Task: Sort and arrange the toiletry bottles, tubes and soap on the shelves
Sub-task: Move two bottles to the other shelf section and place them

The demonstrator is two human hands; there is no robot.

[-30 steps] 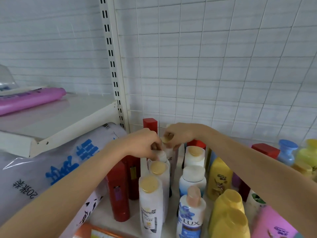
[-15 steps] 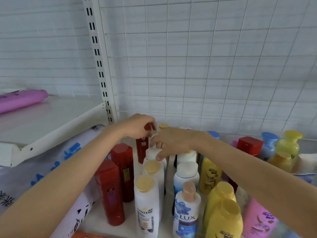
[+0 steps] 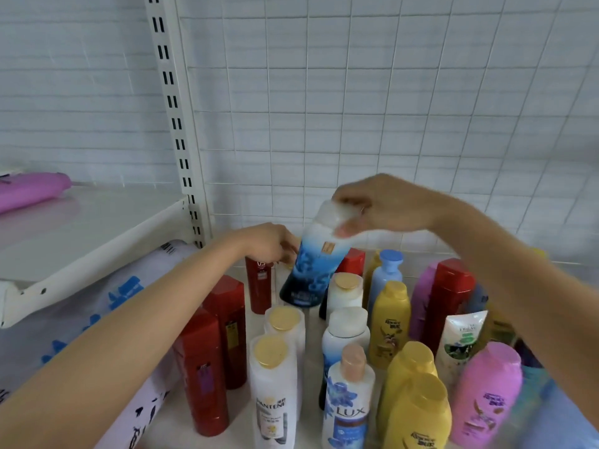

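From the head camera, the right hand [image 3: 385,205] grips the white cap of a blue-and-white gradient plastic bottle [image 3: 312,265], held tilted above the white shelf [image 3: 311,361]. Just left of this bottle, the left hand [image 3: 267,243] curls around the top of a dark red bottle [image 3: 259,285].

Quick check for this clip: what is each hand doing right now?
Left hand: fingers at the top of a red bottle; grip cannot be told.
Right hand: grips the white cap of the lifted blue bottle.
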